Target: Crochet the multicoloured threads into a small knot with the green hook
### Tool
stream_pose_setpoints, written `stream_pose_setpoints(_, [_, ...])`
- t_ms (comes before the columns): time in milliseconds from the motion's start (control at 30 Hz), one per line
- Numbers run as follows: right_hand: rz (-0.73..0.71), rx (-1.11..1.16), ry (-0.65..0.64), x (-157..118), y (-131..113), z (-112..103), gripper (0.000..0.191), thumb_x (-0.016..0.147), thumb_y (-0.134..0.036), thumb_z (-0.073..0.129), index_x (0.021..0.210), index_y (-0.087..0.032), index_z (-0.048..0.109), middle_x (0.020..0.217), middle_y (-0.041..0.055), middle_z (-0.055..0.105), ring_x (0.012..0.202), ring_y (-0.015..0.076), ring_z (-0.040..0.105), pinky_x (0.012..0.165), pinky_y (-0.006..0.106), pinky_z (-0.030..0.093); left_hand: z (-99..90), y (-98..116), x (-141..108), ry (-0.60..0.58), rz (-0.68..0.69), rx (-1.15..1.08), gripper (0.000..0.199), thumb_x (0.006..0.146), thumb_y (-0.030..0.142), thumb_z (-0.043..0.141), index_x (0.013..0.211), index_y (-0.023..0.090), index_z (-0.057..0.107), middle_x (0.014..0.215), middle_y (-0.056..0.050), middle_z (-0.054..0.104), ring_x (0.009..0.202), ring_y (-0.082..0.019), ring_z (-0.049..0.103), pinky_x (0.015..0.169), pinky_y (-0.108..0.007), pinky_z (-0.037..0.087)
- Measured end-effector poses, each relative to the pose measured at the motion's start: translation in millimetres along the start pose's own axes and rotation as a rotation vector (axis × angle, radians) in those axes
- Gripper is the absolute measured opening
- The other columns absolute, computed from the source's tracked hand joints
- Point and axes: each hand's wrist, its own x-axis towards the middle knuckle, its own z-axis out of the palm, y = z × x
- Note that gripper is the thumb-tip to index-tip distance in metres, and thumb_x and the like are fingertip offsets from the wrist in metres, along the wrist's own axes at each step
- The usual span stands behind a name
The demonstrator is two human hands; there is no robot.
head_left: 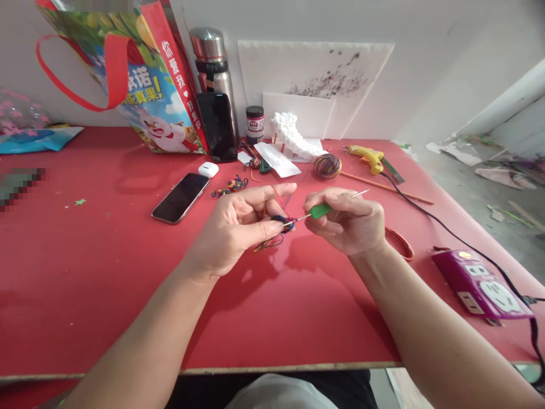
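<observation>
Between the thumb and fingers of my left hand is a small dark multicoloured crochet piece, with loose yarn ends hanging below it. A strand of reddish yarn runs up over my raised left index finger. My right hand is closed around the green handle of a crochet hook. The hook's thin metal tip reaches left into the crochet piece; its other metal end sticks out past my right fingers. Both hands are above the red table.
Behind my hands are a ball of yarn, a white beaded form and a yellow glue gun. A phone lies at left. A black cable runs down the right side past a purple power box.
</observation>
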Motion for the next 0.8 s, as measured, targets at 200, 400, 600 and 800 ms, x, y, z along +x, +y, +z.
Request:
stream_pose_setpoints(200, [-0.021,-0.075,0.048,0.3,-5.2,-5.2,0.016,0.074,-0.030,0.080,0.076,-0.016,0.087,0.054,0.0021,0.064,0.038,0.0048,0.027,0.043,0.025,0.017,2.1,1.6,-2.4,0.057,0.053,0.129,0.043,0.077,0.016,0.082,0.119,0.020,0.087,0.075,-0.001,0.065,0.061,-0.012,0.057,0.052,-0.024,0.043])
stream_pose_setpoints(400, [-0.042,-0.088,0.080,0.2,-6.6,-6.0,0.014,0.073,-0.030,0.081,0.074,-0.019,0.088,0.054,0.0012,0.064,0.039,0.0042,0.029,0.045,0.025,0.019,3.2,-0.2,-2.4,0.106,0.106,0.150,0.043,0.078,0.016,0.080,0.120,0.020,0.087,0.076,-0.001,0.065,0.065,-0.012,0.060,0.058,-0.024,0.052])
stream_pose_setpoints(600, [-0.045,-0.093,0.059,0.5,-6.8,-5.5,0.017,0.074,-0.034,0.081,0.075,-0.018,0.086,0.054,-0.0002,0.062,0.039,0.0042,0.024,0.043,0.026,0.021,3.2,-1.2,-2.2,0.109,0.106,0.188,0.044,0.080,0.018,0.082,0.124,0.021,0.086,0.077,0.000,0.064,0.066,-0.012,0.060,0.060,-0.024,0.054])
stream_pose_setpoints(800, [-0.039,-0.094,0.039,1.6,-6.6,-6.1,0.020,0.074,-0.039,0.082,0.071,-0.019,0.082,0.054,-0.0014,0.060,0.038,0.0046,0.021,0.042,0.027,0.023,5.7,0.9,-1.9,0.077,0.118,0.220,0.010,0.077,0.019,0.085,0.087,0.017,0.085,0.078,-0.003,0.068,0.071,-0.015,0.064,0.062,-0.025,0.055])
